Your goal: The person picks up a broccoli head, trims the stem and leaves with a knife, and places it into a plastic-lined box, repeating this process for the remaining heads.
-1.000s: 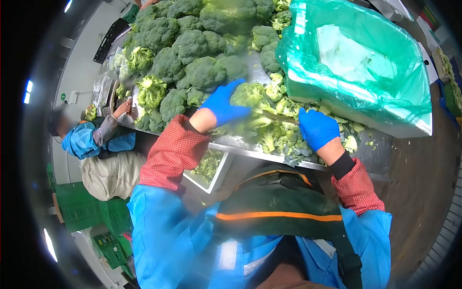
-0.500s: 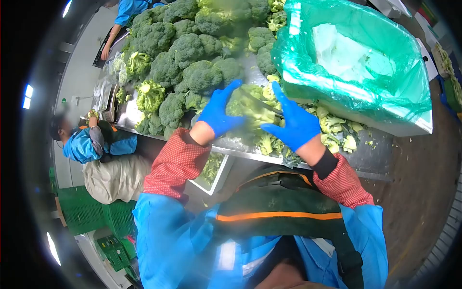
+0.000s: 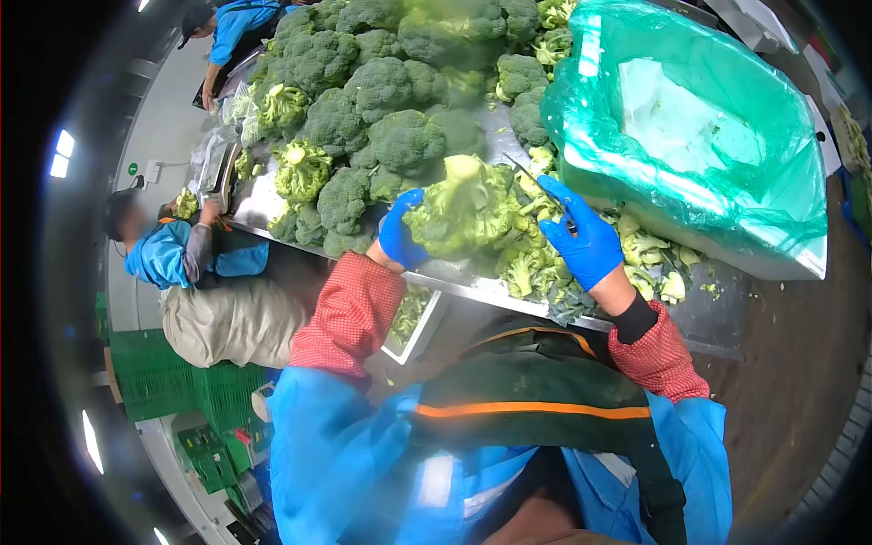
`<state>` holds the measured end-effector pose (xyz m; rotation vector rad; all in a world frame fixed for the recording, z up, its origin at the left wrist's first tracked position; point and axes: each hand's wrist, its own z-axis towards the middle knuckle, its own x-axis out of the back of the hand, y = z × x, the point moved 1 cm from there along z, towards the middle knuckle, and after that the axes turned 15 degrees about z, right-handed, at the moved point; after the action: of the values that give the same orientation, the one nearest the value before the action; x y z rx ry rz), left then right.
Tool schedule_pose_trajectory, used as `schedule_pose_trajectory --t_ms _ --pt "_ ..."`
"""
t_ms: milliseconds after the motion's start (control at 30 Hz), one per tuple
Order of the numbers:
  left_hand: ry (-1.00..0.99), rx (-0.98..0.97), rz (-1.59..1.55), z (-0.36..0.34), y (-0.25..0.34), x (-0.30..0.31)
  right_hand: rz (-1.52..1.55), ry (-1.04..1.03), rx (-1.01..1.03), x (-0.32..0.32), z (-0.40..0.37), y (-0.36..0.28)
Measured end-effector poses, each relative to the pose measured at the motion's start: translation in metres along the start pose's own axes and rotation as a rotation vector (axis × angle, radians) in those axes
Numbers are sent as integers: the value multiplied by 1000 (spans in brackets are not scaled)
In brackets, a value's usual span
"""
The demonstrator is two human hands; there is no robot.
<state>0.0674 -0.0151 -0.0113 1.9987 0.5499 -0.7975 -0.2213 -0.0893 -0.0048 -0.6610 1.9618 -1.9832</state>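
Note:
My left hand (image 3: 401, 231), in a blue glove, is closed round the side of a broccoli head (image 3: 461, 211). The head is turned so that its pale cut stem and light green underside face up. My right hand (image 3: 583, 238), also gloved in blue, is curled around a knife (image 3: 520, 167) whose thin dark blade points up and left, apart from the head. The handle is hidden in the fingers. Just left of and below my right hand lie broccoli trimmings (image 3: 527, 272). Whole broccoli heads (image 3: 406, 143) are heaped beyond my left hand.
A box lined with green plastic (image 3: 690, 191) stands at the right of the metal table (image 3: 722, 318). Below the table edge is a white crate (image 3: 413, 322) with green pieces. A co-worker (image 3: 168, 250) is at the left, another person (image 3: 241, 32) at the far end.
The broccoli head has turned, bringing its stem upward, and my left hand has closed on its side. My right hand and the knife have drawn back to the right of it.

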Motion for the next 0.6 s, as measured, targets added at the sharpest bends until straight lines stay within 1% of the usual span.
schedule_pose_trajectory --t_ms 67,167,267,300,333,400,433,467,500,533,567,600 --pt "-44 18 -50 -1 -4 8 56 -16 54 -2 1 -4" --pt "202 66 -2 2 -12 11 88 -30 87 -7 6 -5" --pt "93 169 -127 5 -15 1 16 -68 80 -11 13 -5" --pt "64 161 -86 3 -16 -2 -4 -83 88 -11 13 -13" --pt "79 181 -51 4 -17 -4 -24 -98 96 -13 15 -18" --pt "107 219 19 8 -18 -15 67 -97 386 -23 26 -17" --pt "17 235 225 5 -14 -23 24 -119 422 -25 26 -19" --pt "8 234 289 5 -13 -31 -17 -139 458 -27 27 -23" --pt "-1 231 352 5 -11 -38 -147 -182 383 -25 25 -32" --pt "-9 228 415 6 -10 -40 -238 -202 359 -24 23 -36" --pt "-126 273 327 6 -7 -38 -329 -225 337 -23 20 -41" --pt "-125 177 558 6 -8 -38 -383 -225 367 -23 18 -42"
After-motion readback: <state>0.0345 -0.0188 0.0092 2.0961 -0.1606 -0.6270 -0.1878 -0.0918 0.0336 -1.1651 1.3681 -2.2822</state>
